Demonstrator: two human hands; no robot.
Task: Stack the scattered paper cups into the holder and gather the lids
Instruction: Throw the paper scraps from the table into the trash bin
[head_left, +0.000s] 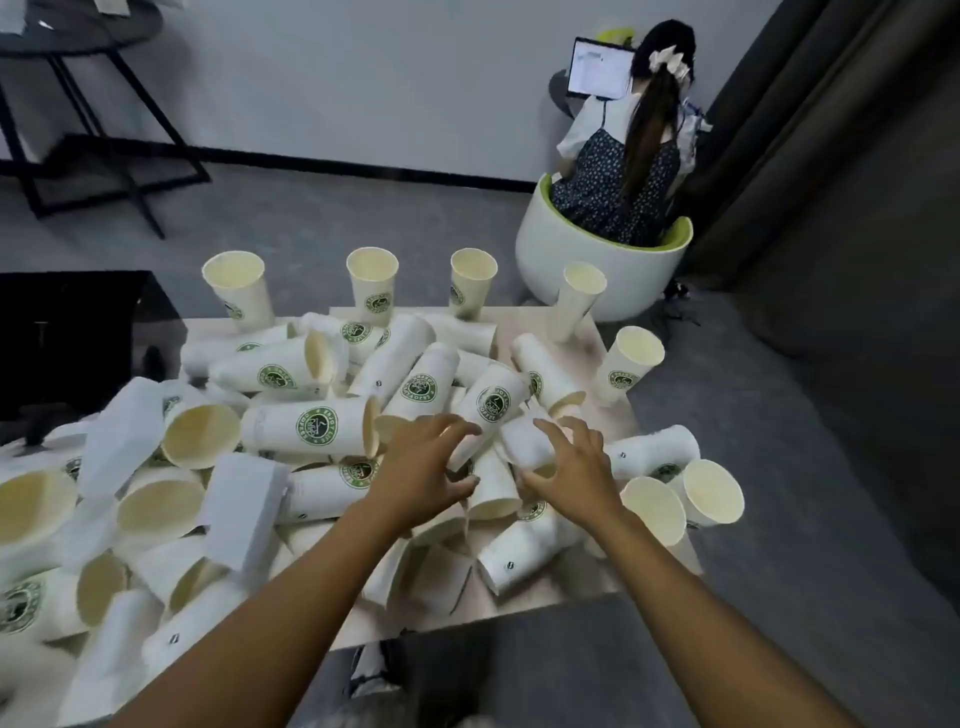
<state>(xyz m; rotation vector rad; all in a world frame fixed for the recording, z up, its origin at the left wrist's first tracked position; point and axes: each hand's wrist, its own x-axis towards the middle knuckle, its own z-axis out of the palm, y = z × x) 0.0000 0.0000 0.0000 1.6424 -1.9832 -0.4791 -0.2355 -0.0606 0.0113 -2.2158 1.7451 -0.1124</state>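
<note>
So the far left was a total mess: a heap of white paper cups (197, 436) with green round logos, most of them lying on their sides with the cream insides showing, spilling off the left edge of the light surface (597, 571). A couple of flat white sleeves or cartons (244, 512) were lying on top of the heap there. Behind that, a dark table (78, 26) stood by the wall.

Toward the middle, the left hand (421, 467) was reaching into the pile with fingers curled round the base end of a logo cup (491, 410) that was lying tilted. Just beside it the right hand (571, 467) had fingers spread and bent over another lying cup (527, 441), thumb under it, so it looked like a grip, though blur made the contact hard to judge.

Along the back edge, four cups (371, 283) stood upright in a loose row, and a fifth (626, 364) stood at the right edge. Two more (711, 491) lay near the right corner, mouths facing the camera.

Further right, on the grey floor, a person sat in a white round chair (597, 265) facing a laptop (597, 67), next to a dark curtain (831, 156).
</note>
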